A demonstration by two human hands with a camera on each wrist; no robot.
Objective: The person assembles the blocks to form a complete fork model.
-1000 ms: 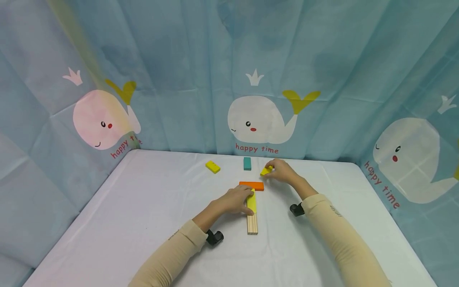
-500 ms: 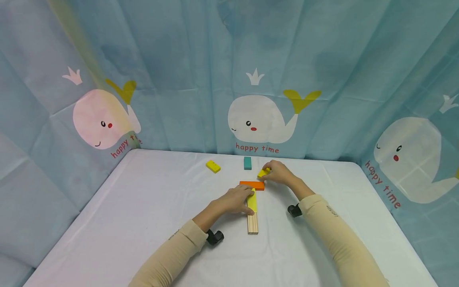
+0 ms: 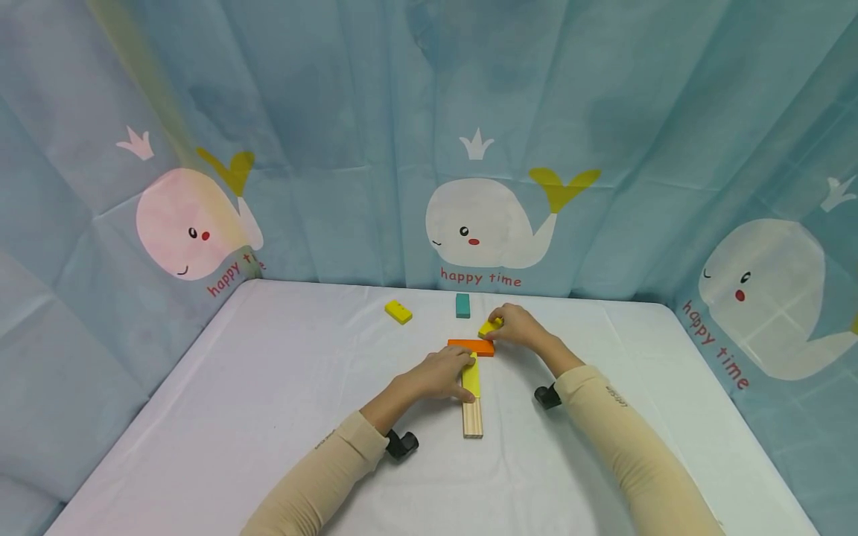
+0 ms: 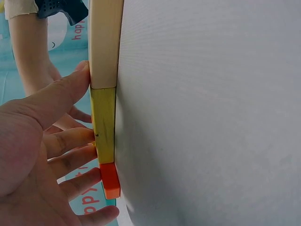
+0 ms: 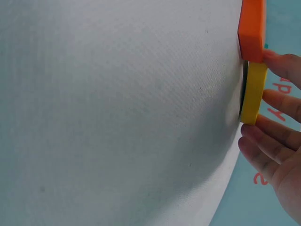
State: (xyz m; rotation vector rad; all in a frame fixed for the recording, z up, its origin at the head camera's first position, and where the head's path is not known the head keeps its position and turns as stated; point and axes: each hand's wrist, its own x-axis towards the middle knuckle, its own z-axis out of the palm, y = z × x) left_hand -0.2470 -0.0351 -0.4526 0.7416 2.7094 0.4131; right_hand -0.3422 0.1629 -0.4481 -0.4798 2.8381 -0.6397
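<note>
Draws yellow block point(image 5: 254, 92), pinched in right hand point(image 3: 519, 326), nearer than a second ago to orange block point(image 3: 480, 348) at left hand's point(image 3: 439, 374) fingertips, slanting long axis that way; rests left fingers, spread, along yellow bar point(image 3: 472, 380).

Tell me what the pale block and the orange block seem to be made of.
Pale block: probably bare wood, matte, given its tan color and lengthwise streaks. Orange block: perhaps painted wood, smooth and evenly colored; no grain shows, so plastic remains possible.
</note>
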